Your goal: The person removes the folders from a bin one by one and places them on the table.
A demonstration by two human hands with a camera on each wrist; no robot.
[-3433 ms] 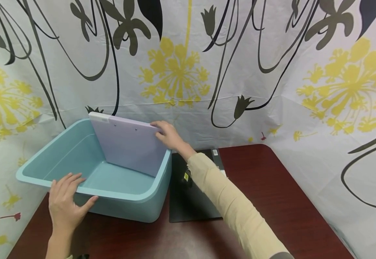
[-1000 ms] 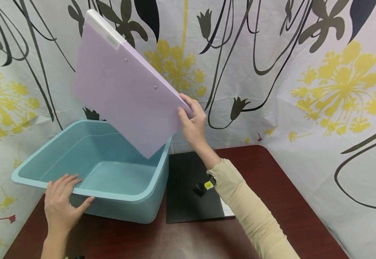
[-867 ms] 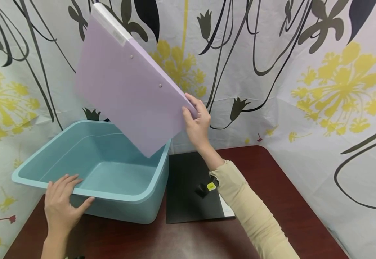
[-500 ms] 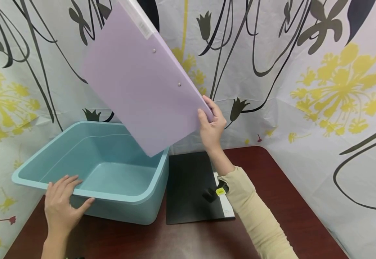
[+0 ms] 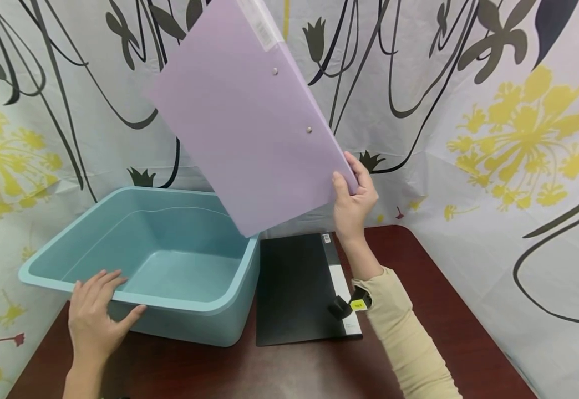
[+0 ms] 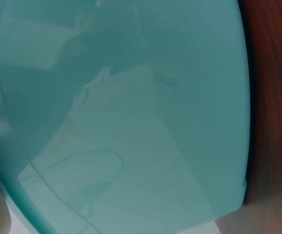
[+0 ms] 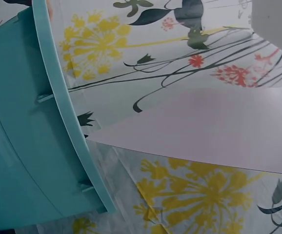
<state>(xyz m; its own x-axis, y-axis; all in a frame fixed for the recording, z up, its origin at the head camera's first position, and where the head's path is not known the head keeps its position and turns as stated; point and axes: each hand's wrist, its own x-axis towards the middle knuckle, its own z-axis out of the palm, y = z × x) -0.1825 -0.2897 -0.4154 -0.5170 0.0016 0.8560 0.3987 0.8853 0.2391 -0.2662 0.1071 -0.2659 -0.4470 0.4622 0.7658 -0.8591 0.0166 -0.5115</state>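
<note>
A lilac file folder [image 5: 249, 122] with a white spine label and two metal rivets hangs tilted in the air, its lowest corner near the tub's far right rim. My right hand [image 5: 356, 202] grips it by the lower end of its spine, thumb on the near face. In the right wrist view the folder [image 7: 204, 131] spans the right side. My left hand [image 5: 92, 318] holds the near rim of a light blue plastic tub [image 5: 179, 303], fingers over the edge and thumb outside. The left wrist view shows the tub's outer wall [image 6: 131, 122] and part of a finger.
A black file folder [image 5: 294, 293] with a white spine strip lies flat on the dark red wooden table [image 5: 289, 371], right of the tub. A flower-patterned cloth [image 5: 419, 138] hangs behind and at both sides. A black wrist camera with a yellow label [image 5: 358, 305] sits at my right cuff.
My right hand has lifted the lilac folder out of the tub and carried it up and right, tilting it more steeply. The black folder shows more now. My left hand stays at the rim.
</note>
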